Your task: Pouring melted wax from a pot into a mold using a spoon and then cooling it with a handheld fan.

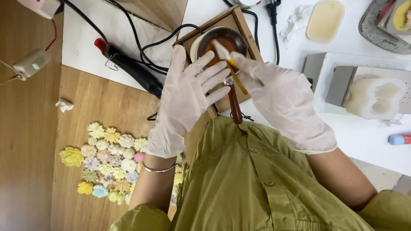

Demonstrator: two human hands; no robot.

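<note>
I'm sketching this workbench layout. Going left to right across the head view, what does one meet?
White switch box → pastel flower shapes → black tool with red tip → gloved left hand → small pan of amber liquid → gloved right hand, brush in its grip → white mould → blue tube.

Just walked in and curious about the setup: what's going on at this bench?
A person in white gloves and a green shirt works over a small pan of amber liquid that sits in a wooden box. The right hand holds a small brush with its tip over the pan. The left hand is spread open beside it, holding nothing. A cluster of pastel flower shapes lies on the wooden table, and a white mold sits to the right.
</note>
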